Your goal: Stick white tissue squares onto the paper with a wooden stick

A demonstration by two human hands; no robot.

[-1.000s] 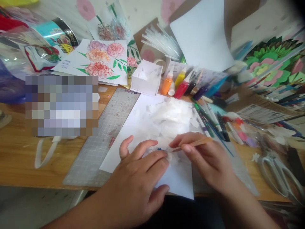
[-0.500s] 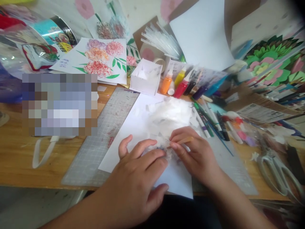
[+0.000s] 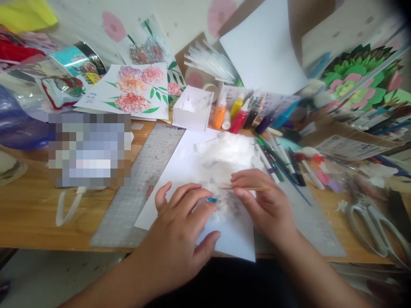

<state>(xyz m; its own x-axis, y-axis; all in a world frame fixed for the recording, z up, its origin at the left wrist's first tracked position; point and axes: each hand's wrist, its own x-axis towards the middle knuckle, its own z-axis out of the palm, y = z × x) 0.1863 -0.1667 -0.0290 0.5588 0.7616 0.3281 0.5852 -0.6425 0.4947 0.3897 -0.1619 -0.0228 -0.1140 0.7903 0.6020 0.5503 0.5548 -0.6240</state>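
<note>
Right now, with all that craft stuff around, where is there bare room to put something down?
Bare wooden table lies at the near left, beside the cutting mat, whose left strip is also uncovered. The right side is crowded with pens, paint bottles and scissors. The left hand and right hand cover the white sheet.

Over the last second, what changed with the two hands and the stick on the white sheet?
The right hand drew in toward the left hand, keeping its pinch on the thin wooden stick, whose tip now lies nearer the small blue piece. The left hand stayed pressed on the white sheet; the scissors did not move.
</note>
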